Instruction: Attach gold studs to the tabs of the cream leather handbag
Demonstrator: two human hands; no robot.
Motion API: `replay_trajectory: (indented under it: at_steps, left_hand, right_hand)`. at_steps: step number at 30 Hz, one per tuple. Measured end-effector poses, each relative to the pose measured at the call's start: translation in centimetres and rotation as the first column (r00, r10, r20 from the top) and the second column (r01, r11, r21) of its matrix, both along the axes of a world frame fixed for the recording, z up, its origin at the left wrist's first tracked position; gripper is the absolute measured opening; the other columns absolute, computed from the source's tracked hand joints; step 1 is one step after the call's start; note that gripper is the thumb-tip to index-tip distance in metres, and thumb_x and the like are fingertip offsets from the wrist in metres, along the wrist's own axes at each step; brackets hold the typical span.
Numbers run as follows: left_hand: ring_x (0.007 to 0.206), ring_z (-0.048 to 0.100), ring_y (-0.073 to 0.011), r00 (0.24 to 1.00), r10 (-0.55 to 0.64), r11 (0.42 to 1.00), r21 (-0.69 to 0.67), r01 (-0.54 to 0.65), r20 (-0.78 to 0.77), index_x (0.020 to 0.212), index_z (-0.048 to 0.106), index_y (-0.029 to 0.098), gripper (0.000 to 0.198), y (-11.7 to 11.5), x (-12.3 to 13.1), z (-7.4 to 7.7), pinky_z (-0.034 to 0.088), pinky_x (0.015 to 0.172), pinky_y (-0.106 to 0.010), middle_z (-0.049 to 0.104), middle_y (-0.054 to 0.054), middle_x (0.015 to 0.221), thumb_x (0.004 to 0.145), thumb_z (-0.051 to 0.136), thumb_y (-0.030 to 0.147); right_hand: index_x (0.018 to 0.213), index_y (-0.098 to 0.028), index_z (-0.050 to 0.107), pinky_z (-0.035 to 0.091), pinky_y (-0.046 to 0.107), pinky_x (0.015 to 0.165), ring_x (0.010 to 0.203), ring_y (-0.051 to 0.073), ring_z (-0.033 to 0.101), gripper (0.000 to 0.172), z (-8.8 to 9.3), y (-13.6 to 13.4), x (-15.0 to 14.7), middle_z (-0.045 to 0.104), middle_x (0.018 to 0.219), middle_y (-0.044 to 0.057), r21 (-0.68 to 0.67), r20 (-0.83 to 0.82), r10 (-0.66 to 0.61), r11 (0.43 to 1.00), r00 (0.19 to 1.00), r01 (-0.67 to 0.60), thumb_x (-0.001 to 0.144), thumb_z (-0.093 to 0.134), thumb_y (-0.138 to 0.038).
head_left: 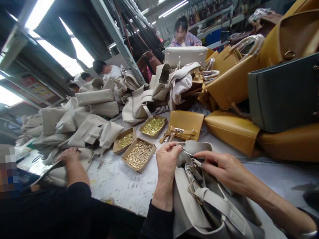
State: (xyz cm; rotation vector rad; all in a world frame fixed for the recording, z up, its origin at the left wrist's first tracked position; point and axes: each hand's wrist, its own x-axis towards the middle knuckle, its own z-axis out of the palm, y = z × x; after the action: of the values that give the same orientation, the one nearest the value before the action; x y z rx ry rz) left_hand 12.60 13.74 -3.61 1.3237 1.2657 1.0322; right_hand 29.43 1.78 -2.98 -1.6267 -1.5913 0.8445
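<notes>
A light grey handbag (pixel 187 201) with a buckled strap (pixel 221 205) lies at the table edge in front of me, its top facing up. Thumb and fingers of my left hand (pixel 166 163) are closed on the edge of a grey leather flap (pixel 197 146) at the bag's far end. From the right, my right hand (pixel 226 167) reaches over the opening, its fingers bent close together. A thin, shiny metal piece (pixel 187 153) shows between the two hands; its kind is unclear. What the right fingertips grip is too small to make out.
Shallow cardboard boxes of small gold-coloured hardware (pixel 139 155) stand beyond my left hand. A mustard bag (pixel 187 122) lies behind them. Mustard bags and a dark green bag (pixel 284 96) are piled right, grey bags (pixel 95 98) left. A co-worker's hand (pixel 71 157) rests on grey leather.
</notes>
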Motion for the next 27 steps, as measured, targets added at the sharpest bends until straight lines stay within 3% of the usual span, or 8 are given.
replay_trajectory:
  at_steps: [8, 15, 18, 22, 27]
  left_hand:
    - [0.064, 0.061, -0.0144, 0.999, 0.036, 0.999, -0.010, -0.035, 0.021, 0.077, 0.079, 0.016, 0.016, -0.1, 0.0, -0.4, 0.045, 0.064, -0.025, 0.072, -0.001, 0.069, 0.062, 0.079, 0.023]
    - [0.064, 0.061, -0.0155, 0.999, 0.013, 1.000, -0.009, -0.013, 0.037, 0.077, 0.079, 0.017, 0.014, -0.1, 0.4, -0.4, 0.045, 0.064, -0.026, 0.072, -0.002, 0.069, 0.064, 0.077, 0.022]
    - [0.065, 0.062, -0.0165, 0.999, 0.005, 1.000, -0.016, -0.004, 0.046, 0.077, 0.079, 0.018, 0.014, 0.0, 0.4, -0.6, 0.047, 0.065, -0.027, 0.074, -0.002, 0.070, 0.064, 0.077, 0.022]
    - [0.066, 0.064, -0.0170, 0.998, 0.005, 1.000, -0.018, -0.004, 0.057, 0.077, 0.080, 0.017, 0.014, 0.2, 0.5, -0.9, 0.048, 0.066, -0.027, 0.075, -0.003, 0.072, 0.065, 0.078, 0.023]
    - [0.070, 0.066, -0.0178, 0.998, 0.020, 1.000, 0.003, -0.021, 0.064, 0.078, 0.081, 0.018, 0.014, 0.3, 0.7, -1.3, 0.050, 0.067, -0.027, 0.077, -0.004, 0.075, 0.065, 0.078, 0.024]
  right_hand:
    - [0.122, -0.024, 0.071, 0.039, 0.029, 0.061, 0.065, 0.017, 0.055, 0.038, -1.6, 0.5, 0.0, 0.060, 0.068, -0.002, -0.046, -0.204, -0.025, 0.999, 0.979, 0.016, 0.089, 0.055, -0.033]
    - [0.115, -0.018, 0.074, 0.042, 0.028, 0.063, 0.066, 0.016, 0.054, 0.039, -1.9, 0.8, -0.4, 0.062, 0.069, -0.002, -0.122, -0.557, -0.089, 0.992, 0.826, 0.026, 0.080, 0.067, -0.036]
    - [0.114, -0.017, 0.075, 0.040, 0.027, 0.061, 0.063, 0.015, 0.053, 0.044, -2.2, 0.8, -0.6, 0.062, 0.065, -0.002, -0.199, -0.659, -0.180, 0.978, 0.730, 0.062, 0.075, 0.075, -0.038]
    - [0.114, -0.017, 0.075, 0.035, 0.022, 0.055, 0.056, 0.011, 0.050, 0.053, -2.8, 0.8, -0.9, 0.061, 0.061, -0.003, -0.334, -0.808, -0.292, 0.942, 0.512, 0.011, 0.067, 0.085, -0.038]
    - [0.112, -0.015, 0.076, 0.036, 0.019, 0.053, 0.054, 0.009, 0.050, 0.051, -3.3, 0.8, -1.1, 0.063, 0.060, -0.001, -0.349, -0.895, -0.324, 0.937, 0.307, -0.029, 0.066, 0.089, -0.031]
